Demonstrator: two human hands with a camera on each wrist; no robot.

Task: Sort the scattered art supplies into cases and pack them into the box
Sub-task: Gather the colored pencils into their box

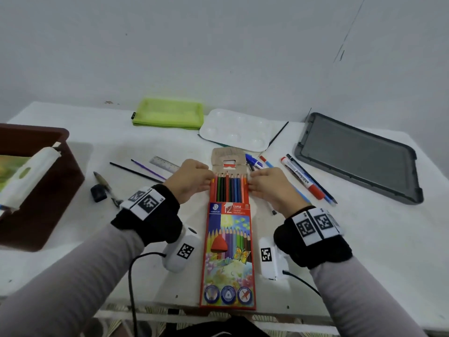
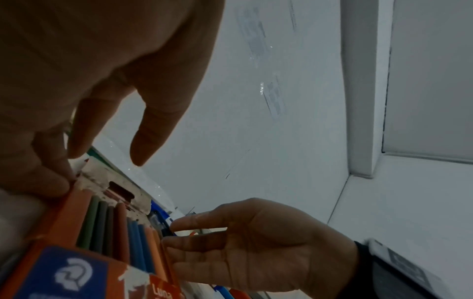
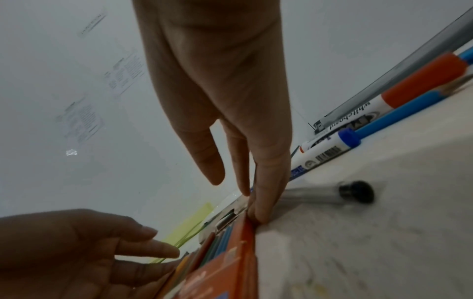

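Note:
A colourful pencil case (image 1: pixel 228 254) of thin card lies lengthwise at the table's front centre. Its brown flap (image 1: pixel 228 158) is folded back at the far end. Several coloured pencils (image 1: pixel 228 188) stick out of the mouth in a flat row. My left hand (image 1: pixel 206 181) has straight fingers against the left side of the row. My right hand (image 1: pixel 252 184) mirrors it on the right side. In the right wrist view a fingertip (image 3: pixel 258 212) presses the case's orange edge (image 3: pixel 245 242). In the left wrist view my fingers (image 2: pixel 48 180) touch the pencils (image 2: pixel 115 232).
A brown box (image 1: pixel 60 166) with a white roll inside stands at the left. A green pouch (image 1: pixel 167 114), white palette (image 1: pixel 238 130) and grey lid (image 1: pixel 357 156) lie at the back. Markers (image 1: pixel 301 177), ruler (image 1: pixel 164 164), brushes (image 1: pixel 134 171) and a black sharpener (image 1: pixel 98 193) are scattered around.

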